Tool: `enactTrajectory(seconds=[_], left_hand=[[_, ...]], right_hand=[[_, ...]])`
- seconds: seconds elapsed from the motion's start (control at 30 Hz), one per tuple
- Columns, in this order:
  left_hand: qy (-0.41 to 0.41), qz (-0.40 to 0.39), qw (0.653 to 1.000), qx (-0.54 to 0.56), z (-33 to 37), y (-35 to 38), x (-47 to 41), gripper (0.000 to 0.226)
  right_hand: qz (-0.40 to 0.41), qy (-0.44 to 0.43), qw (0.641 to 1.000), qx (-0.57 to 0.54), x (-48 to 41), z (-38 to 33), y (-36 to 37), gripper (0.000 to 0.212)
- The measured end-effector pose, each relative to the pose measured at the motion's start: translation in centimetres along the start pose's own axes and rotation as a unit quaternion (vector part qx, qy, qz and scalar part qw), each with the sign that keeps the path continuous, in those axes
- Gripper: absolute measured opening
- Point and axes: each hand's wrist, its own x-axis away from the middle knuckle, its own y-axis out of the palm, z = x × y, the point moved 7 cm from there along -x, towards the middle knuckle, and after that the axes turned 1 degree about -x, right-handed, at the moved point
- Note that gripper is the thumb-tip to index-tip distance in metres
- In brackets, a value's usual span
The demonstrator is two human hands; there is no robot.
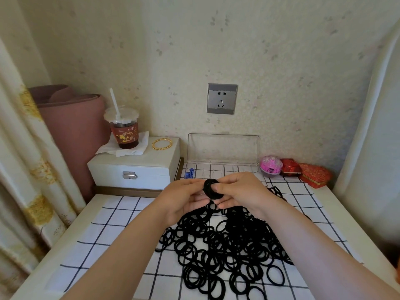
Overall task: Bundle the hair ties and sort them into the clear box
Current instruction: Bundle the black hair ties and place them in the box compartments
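Black ties (pixel 225 245) lie heaped on the checked cloth (pixel 104 230). Above the heap, the left hand (pixel 184 202) and right hand (pixel 240 191) both pinch a bundle (pixel 211 188) between them. Behind, the clear box (pixel 223 148) stands open against the wall.

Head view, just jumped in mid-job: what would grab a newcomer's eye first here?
The big heap of loose black hair ties sprawls across the checked cloth at centre front. Just above it, the left hand and right hand pinch a tight black bundle between them. Behind them the clear box stands with its lid up.
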Motion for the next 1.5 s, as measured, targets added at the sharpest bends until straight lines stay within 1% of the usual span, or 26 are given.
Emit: enactTrajectory(seconds=[0.1, 0.13, 0.23, 0.33, 0.4, 0.43, 0.5, 0.57, 0.7, 0.77, 0.83, 0.9, 1.0, 1.1, 1.17, 1.2, 1.23, 1.33, 1.47, 1.5], left_hand=[[-0.006, -0.029, 0.999, -0.013, 0.1, 0.4, 0.4, 0.029], [-0.003, -0.033, 0.999, -0.033, 0.1, 0.5, 0.5, 0.029], [0.029, -0.004, 0.993, -0.116, 0.3, 0.2, 0.8, 0.017], [0.027, 0.011, 0.993, -0.111, 0.3, -0.3, 0.7, 0.021], [0.024, -0.005, 0.994, -0.104, 0.6, -0.6, 0.6, 0.025], [0.024, -0.014, 0.994, -0.102, 0.7, -0.7, 0.6, 0.027], [0.027, -0.03, 0.994, -0.106, 0.9, -0.9, 0.7, 0.027], [0.03, -0.039, 0.991, -0.123, 0.9, -0.9, 0.7, 0.027], [0.052, -0.006, 0.985, -0.162, 0.9, -1.2, 0.5, 0.035], [0.077, 0.016, 0.977, -0.196, 1.2, -1.2, 0.4, 0.039], [0.112, 0.031, 0.961, -0.249, 1.8, -1.3, 0.3, 0.04], [0.146, 0.054, 0.941, -0.301, 2.5, -1.7, 0.1, 0.041], [0.182, 0.109, 0.909, -0.36, 3.5, -2.9, -0.1, 0.043], [0.203, 0.163, 0.874, -0.411, 3.7, -4.1, -0.1, 0.038], [0.196, 0.166, 0.863, -0.435, 3.0, -4.4, -0.4, 0.034], [0.183, 0.155, 0.866, -0.439, 2.5, -4.4, -0.8, 0.037], [0.166, 0.139, 0.872, -0.44, 1.9, -4.4, -1.2, 0.042], [0.135, 0.097, 0.882, -0.441, 0.6, -4.2, -2.2, 0.056], [0.137, 0.095, 0.874, -0.457, 0.3, -4.2, -2.5, 0.058], [0.141, 0.097, 0.872, -0.458, 0.3, -4.2, -2.5, 0.057]], right_hand=[[0.022, 0.003, 0.999, 0.027, -0.1, 0.2, -0.4, 0.03], [0.029, 0.002, 0.999, 0.037, -0.1, 0.3, -0.4, 0.031], [0.042, -0.004, 0.997, 0.071, 0.1, 0.1, -0.1, 0.031], [0.037, -0.009, 0.996, 0.085, 0.2, 0.1, 0.2, 0.032], [0.009, 0.006, 0.999, 0.053, 0.2, 0.2, 0.2, 0.036], [-0.024, 0.023, 0.999, 0.027, 0.4, 0.3, 0.3, 0.037], [-0.092, 0.053, 0.994, -0.002, 0.9, 0.5, 0.8, 0.032], [-0.104, 0.058, 0.993, -0.009, 1.1, 0.7, 0.7, 0.028], [-0.062, 0.055, 0.997, -0.007, 0.8, 1.0, 1.0, 0.03], [-0.04, 0.041, 0.998, 0.004, 0.7, 0.9, 1.2, 0.024], [-0.009, 0.027, 1.0, 0.007, 0.5, 0.6, 1.1, 0.019], [0.035, 0.012, 0.999, 0.021, 0.1, -0.1, 1.0, 0.023], [0.112, -0.009, 0.992, 0.057, -1.6, -1.1, 0.9, 0.027], [0.15, -0.036, 0.98, 0.128, -4.3, -2.4, 1.4, 0.027], [0.166, -0.056, 0.968, 0.178, -6.0, -3.1, 1.9, 0.017], [0.172, -0.062, 0.961, 0.205, -6.7, -3.3, 2.2, 0.014], [0.176, -0.067, 0.953, 0.239, -7.4, -3.4, 2.6, 0.017], [0.178, -0.084, 0.909, 0.367, -8.9, -3.0, 3.5, 0.033], [0.158, -0.083, 0.868, 0.464, -9.9, -2.1, 4.2, 0.032], [0.153, -0.074, 0.85, 0.499, -10.1, -2.1, 4.4, 0.031]])
